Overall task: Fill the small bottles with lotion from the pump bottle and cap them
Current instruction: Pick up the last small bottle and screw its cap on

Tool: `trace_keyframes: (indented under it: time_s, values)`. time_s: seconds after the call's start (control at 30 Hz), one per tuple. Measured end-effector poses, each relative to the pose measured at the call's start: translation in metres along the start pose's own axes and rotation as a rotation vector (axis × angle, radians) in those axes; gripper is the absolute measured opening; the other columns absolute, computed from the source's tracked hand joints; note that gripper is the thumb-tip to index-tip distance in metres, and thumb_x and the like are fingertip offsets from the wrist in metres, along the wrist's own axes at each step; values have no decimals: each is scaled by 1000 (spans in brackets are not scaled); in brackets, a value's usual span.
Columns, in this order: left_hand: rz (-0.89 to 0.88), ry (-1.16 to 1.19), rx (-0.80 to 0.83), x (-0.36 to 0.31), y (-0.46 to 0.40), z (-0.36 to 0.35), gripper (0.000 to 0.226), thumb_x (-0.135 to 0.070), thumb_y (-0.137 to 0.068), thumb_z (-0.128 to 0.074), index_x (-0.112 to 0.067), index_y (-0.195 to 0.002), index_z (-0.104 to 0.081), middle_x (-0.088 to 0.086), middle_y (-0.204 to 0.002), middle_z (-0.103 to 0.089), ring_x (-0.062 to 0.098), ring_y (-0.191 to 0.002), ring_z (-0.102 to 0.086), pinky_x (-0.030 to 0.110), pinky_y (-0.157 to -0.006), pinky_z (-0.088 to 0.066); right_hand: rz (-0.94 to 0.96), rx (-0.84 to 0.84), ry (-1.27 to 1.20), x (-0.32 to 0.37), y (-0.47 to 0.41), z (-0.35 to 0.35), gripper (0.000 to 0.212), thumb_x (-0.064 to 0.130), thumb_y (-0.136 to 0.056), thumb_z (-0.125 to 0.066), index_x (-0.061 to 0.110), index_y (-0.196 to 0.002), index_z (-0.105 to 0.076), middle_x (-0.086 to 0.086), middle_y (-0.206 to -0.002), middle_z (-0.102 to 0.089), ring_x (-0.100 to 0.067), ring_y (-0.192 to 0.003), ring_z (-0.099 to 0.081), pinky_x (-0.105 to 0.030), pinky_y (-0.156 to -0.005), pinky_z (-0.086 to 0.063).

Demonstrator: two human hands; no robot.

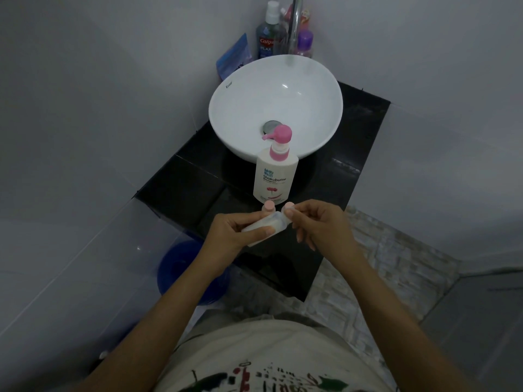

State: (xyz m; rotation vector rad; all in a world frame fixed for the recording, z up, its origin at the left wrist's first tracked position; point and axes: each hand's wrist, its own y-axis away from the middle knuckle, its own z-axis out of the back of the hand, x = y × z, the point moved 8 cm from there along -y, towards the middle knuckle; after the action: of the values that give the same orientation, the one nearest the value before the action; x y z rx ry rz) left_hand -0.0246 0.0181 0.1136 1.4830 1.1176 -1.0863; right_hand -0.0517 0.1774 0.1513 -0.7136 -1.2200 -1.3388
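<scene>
A white pump bottle with a pink pump head stands on the black counter, in front of the basin. My left hand grips a small translucent bottle, held tilted with its neck toward the right. At that neck, my right hand pinches a small pink cap between thumb and fingers. Another small bottle with a pink cap is partly hidden behind my left fingers; it stands on the counter just below the pump bottle.
A white bowl basin with a drain sits on the counter under a chrome tap. Mouthwash and other bottles stand behind it against the wall. A blue bucket is on the floor at lower left.
</scene>
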Motion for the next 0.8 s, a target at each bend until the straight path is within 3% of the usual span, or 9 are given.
trace_keyframes:
  time_s: [0.1,0.2,0.37,0.5,0.63,0.8]
  values:
    - [6,-12,-9,5,-1,1,35,-24,-68,-74,-23,-103,-72,-15,-100,-74,5,-96,-68,14,-70,-53,-9,-1,-3,0,-1,-2,47,58,-62,-57,14,-76,-66,-4,-52,-59,-2,-30,-44,-11,-33,-33]
    - [3,-55,-18,7,-1,2,36,-25,-67,-75,-22,-103,-71,-17,-99,-74,4,-95,-68,13,-70,-53,-13,-1,-4,-4,-3,-3,44,59,-63,-59,18,-76,-67,-2,-52,-60,-2,-32,-45,-11,-34,-34]
    - [19,-278,-9,14,-10,6,33,-21,-66,-83,-27,-95,-68,-7,-92,-74,5,-86,-69,16,-70,-55,15,17,45,-17,-12,-6,3,27,-81,-69,28,-79,-67,6,-56,-65,-1,-40,-52,-9,-40,-37]
    - [34,-426,4,28,-17,7,38,-20,-68,-82,-33,-100,-65,-8,-95,-71,3,-86,-68,19,-73,-57,47,0,116,-23,-19,-6,9,28,-79,-71,31,-85,-65,-1,-72,-67,-4,-51,-58,-7,-44,-40]
    - [30,-529,-96,36,-29,23,39,-20,-70,-80,-45,-91,-59,-20,-91,-66,-11,-87,-61,5,-67,-48,18,-46,186,-32,-26,3,22,34,-80,-70,20,-97,-68,1,-78,-69,-5,-57,-61,-12,-53,-49]
    - [92,-620,-212,55,-52,41,38,-16,-70,-80,-35,-94,-57,-21,-90,-61,-5,-86,-59,9,-70,-41,-21,-69,180,-41,-29,15,17,36,-81,-68,22,-92,-68,3,-77,-69,0,-55,-59,-10,-52,-47]
